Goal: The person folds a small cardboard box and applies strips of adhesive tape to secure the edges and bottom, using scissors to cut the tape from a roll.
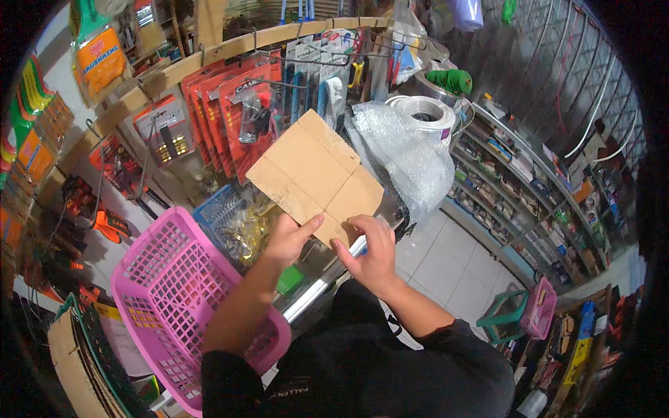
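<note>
A creased, flat piece of brown cardboard lies in front of me at a slant, lifted above the counter. My left hand grips its lower left edge, thumb on top and the fingers hidden beneath. At its lower right corner is my right hand, thumb and forefinger bent around the edge. Left of my left hand, a blue plastic basket holds clear and yellow plastic packets. Beneath my left wrist is a small green box.
A pink plastic basket stands below my left forearm. Bubble wrap and a coil of white cable lie beyond the cardboard. Carded tools hang from wire hooks along a wooden rail. Stocked shelves curve along the right.
</note>
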### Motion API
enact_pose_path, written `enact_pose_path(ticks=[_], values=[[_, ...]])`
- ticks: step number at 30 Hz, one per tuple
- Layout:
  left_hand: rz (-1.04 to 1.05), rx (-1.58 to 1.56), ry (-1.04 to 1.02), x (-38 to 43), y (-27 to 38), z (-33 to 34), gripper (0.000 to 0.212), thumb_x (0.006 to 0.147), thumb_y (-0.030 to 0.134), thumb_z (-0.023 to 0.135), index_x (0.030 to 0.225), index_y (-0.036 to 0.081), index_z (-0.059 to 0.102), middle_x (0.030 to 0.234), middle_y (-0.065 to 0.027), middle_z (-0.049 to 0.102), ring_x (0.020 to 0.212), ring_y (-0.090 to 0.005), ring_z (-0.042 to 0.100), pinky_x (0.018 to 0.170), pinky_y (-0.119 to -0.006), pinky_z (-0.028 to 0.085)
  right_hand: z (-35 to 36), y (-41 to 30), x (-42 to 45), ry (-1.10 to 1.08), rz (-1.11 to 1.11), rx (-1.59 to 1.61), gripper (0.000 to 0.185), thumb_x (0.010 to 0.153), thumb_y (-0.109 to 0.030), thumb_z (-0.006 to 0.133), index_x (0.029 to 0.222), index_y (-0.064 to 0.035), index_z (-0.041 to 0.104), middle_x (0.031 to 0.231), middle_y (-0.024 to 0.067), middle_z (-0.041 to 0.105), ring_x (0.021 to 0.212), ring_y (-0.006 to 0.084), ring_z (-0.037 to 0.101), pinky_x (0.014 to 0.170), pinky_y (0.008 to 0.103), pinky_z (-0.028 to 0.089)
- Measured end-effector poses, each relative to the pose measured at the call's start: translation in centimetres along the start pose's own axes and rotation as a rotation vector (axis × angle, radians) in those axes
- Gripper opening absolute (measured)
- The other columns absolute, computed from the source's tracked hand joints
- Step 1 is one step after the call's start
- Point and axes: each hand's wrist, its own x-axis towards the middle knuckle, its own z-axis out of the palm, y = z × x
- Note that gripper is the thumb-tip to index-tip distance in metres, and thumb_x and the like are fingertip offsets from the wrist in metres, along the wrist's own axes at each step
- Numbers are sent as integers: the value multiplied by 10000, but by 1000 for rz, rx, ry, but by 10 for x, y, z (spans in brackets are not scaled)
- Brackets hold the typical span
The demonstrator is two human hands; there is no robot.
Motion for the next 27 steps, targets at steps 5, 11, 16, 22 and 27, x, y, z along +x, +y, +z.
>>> enact_pose_path(ticks=[5, 11, 16, 22, 27], values=[[7, 28, -14, 0, 0, -2, 354, 840, 48, 573, 1164, -39, 458, 1088, -100, 555, 981, -162, 537, 836, -304, 447, 11, 13, 0, 16, -50, 29, 189, 699, -77, 672, 858, -31, 579, 872, 103, 579, 766, 258, 546, 684, 333, 442], [33, 42, -5, 2, -2, -3, 340, 842, 38, 563, 1157, -42, 461, 1079, -93, 555, 968, -158, 538, 832, -295, 440, 11, 18, -4, -5, 144, 189, 91, 778, -54, 608, 844, -5, 570, 894, 119, 591, 681, 204, 568, 636, 295, 456], [16, 71, -39, 1, 1, -4, 364, 839, 47, 563, 1172, -43, 447, 1096, -89, 545, 1000, -162, 521, 873, -300, 413, 9, 19, -4, 12, 261, 273, 74, 831, -65, 559, 849, 7, 560, 852, 106, 621, 667, 138, 566, 618, 256, 456], [44, 67, -35, 0, 1, -2, 426, 831, 48, 564, 1212, -43, 398, 1144, -99, 512, 1046, -170, 492, 902, -306, 388, 6, 18, -4, -12, 409, 448, 114, 874, -94, 518, 859, 13, 553, 821, 92, 625, 659, 105, 559, 600, 241, 453], [48, 126, -59, 2, -2, -6, 437, 829, 41, 552, 1221, -51, 380, 1152, -106, 502, 1062, -181, 484, 916, -313, 376, 9, 34, -10, -16, 609, 811, 95, 898, -93, 480, 890, -6, 515, 830, 90, 623, 651, 85, 543, 600, 229, 453]])
